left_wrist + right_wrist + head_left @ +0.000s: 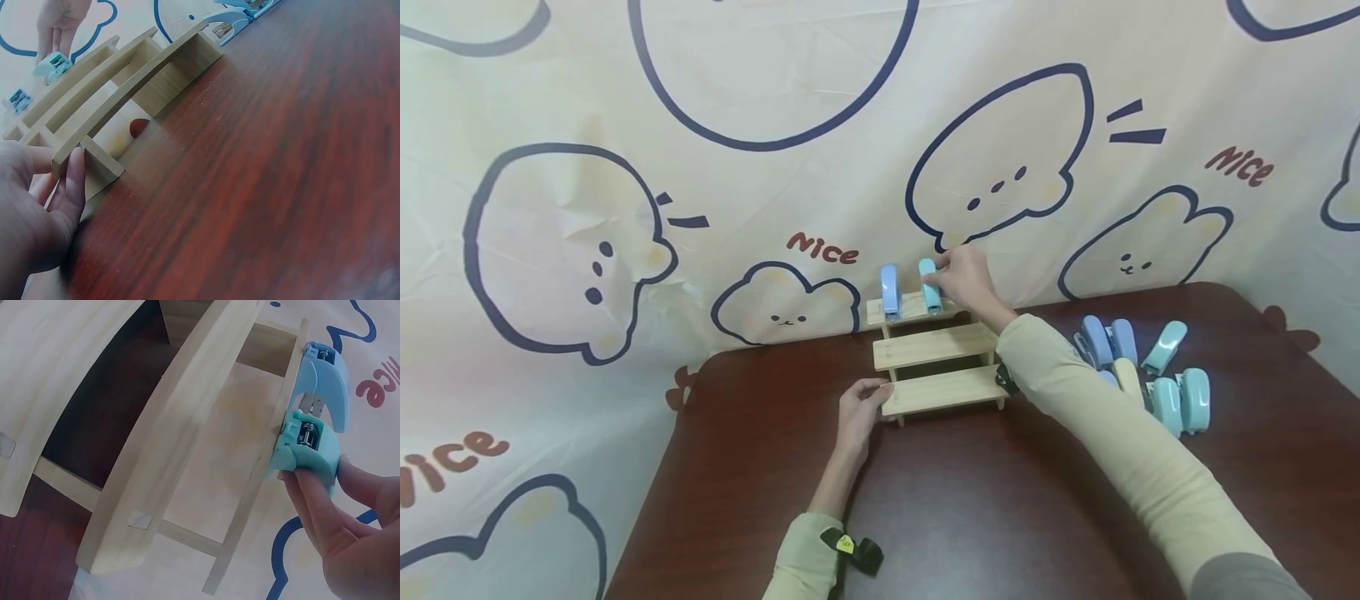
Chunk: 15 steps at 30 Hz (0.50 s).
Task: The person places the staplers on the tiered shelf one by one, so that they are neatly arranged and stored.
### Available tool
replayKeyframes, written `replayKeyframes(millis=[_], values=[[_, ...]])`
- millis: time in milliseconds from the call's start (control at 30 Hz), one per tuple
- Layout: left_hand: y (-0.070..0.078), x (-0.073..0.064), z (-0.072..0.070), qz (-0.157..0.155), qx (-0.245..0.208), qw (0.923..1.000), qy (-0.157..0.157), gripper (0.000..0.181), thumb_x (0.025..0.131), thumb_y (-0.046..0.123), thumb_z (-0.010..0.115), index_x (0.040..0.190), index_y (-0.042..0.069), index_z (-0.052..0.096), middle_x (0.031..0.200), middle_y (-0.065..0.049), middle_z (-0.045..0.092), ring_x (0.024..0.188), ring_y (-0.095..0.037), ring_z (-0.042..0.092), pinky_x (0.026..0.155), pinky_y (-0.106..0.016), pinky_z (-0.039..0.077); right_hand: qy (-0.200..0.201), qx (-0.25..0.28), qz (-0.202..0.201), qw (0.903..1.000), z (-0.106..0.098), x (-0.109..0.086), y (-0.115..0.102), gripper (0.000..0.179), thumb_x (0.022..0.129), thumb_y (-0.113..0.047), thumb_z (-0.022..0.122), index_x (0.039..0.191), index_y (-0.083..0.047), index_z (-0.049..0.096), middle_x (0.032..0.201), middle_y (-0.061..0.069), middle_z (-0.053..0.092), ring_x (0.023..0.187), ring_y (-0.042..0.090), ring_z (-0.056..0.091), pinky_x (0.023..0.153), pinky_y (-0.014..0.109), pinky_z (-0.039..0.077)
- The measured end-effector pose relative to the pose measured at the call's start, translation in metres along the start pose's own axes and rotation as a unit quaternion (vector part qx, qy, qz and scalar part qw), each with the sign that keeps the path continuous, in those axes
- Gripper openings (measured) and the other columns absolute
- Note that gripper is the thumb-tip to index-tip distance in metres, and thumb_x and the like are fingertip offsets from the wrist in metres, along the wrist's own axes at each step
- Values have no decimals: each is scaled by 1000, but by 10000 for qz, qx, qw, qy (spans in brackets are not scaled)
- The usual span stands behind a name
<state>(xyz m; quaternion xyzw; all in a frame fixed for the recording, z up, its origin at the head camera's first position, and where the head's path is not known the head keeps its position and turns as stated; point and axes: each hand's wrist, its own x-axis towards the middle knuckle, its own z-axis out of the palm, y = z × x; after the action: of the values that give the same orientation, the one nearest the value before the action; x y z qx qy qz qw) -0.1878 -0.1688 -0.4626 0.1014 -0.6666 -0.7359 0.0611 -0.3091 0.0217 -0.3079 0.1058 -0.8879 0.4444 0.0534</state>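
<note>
A three-step wooden rack (936, 346) stands on the table near the wall. My right hand (967, 279) pinches a teal stapler (929, 285) at the top step; in the right wrist view thumb and fingers close round the teal stapler (306, 447). Left of it on the same step a blue stapler (890, 292) stands upright. My left hand (860, 414) grips the front left corner of the lowest step, thumb and fingers on either side of the board, as the left wrist view shows with the left hand (44, 212).
To the right of the rack lies a group of staplers: blue ones (1097, 342), a yellow one (1127, 382) and teal ones (1195, 400). One teal stapler (1166, 347) lies a little apart behind. A printed cloth (805, 192) hangs along the back of the brown table (955, 500).
</note>
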Motion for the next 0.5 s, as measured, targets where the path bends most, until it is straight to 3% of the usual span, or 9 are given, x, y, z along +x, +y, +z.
replayKeyframes(millis=[300,500], values=[[-1,0,2,-43,80,9999,-50,21,96,7,70,110,-9,67,96,-12,67,66,-14,64,56,-24,59,259,646,-309,9971,-12,-10,17,29,103,-16,65,119,7,72,112,22,74,92,31,76,77,32,63],[-1,-1,0,6,3,10000,-3,19,95,6,70,108,-8,67,97,-12,68,66,-14,64,56,-25,59,168,1404,60,9899,-40,-31,35,36,106,-21,60,127,6,68,111,24,73,93,28,75,80,29,63]])
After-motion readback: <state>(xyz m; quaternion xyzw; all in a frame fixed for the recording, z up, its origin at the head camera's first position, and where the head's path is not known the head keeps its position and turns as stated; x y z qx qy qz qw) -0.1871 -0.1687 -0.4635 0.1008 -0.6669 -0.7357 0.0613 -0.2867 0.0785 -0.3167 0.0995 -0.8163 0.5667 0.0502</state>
